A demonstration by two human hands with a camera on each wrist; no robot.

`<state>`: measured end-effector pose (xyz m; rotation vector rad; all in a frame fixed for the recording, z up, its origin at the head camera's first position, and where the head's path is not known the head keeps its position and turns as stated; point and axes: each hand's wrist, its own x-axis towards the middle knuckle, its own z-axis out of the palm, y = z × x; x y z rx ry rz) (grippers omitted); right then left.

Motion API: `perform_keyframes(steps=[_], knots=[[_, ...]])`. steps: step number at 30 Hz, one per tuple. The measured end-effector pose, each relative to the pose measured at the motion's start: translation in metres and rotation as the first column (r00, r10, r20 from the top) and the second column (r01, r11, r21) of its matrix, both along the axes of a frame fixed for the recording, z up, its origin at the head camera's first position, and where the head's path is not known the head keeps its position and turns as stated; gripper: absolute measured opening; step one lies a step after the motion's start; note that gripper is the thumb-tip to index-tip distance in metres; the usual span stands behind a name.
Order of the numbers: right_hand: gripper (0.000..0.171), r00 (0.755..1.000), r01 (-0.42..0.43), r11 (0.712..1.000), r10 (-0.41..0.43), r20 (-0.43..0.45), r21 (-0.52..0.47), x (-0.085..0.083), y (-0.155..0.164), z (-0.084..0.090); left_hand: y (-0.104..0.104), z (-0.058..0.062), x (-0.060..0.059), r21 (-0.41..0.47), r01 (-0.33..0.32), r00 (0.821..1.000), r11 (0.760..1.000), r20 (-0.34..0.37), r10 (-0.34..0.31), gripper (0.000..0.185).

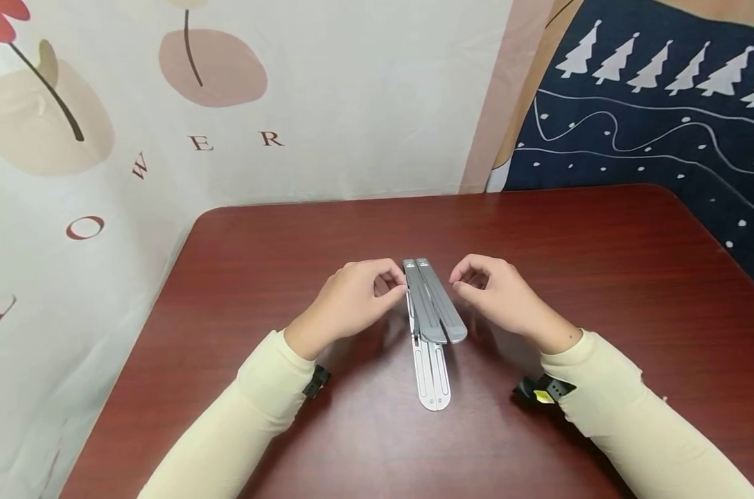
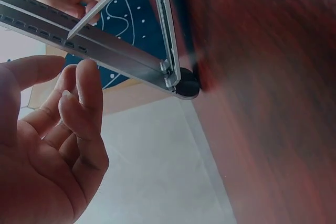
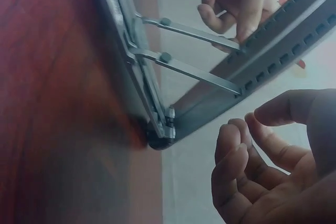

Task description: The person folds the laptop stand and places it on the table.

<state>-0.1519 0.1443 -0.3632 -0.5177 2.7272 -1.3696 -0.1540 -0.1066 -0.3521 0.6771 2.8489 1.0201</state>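
**Our hands at a folding metal stand on the counter**

From the head view, the wall cloth (image 1: 240, 104) behind us shows the letters "O W E R" beside painted flowers; a dark blue cloth (image 1: 651, 118) with white trees hangs at the right. The stand (image 1: 430, 326) lies mid-counter (image 1: 601, 277), its grey arms raised at the far end. Our left hand (image 1: 352, 298) has its fingertips at the left arm's edge; whether it pinches we cannot tell. Our right hand (image 1: 502, 291) is loosely curled just beside the stand, holding nothing.

From the left wrist, our left hand's fingers (image 2: 79, 108) are relaxed, just below the slotted arm (image 2: 79, 38).

From the right wrist, the right hand (image 3: 262, 156) is half open near the slotted arm (image 3: 262, 66); two struts prop it.
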Motion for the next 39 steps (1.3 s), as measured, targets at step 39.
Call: perform_keyframes(steps=[39], knots=[[0.009,0.984,-0.058,0.989,0.080,0.160,-0.135,0.001,-0.010,-0.017,0.004,-0.006,-0.005,0.090,0.091,0.979,0.992,0.174,-0.105,0.010]])
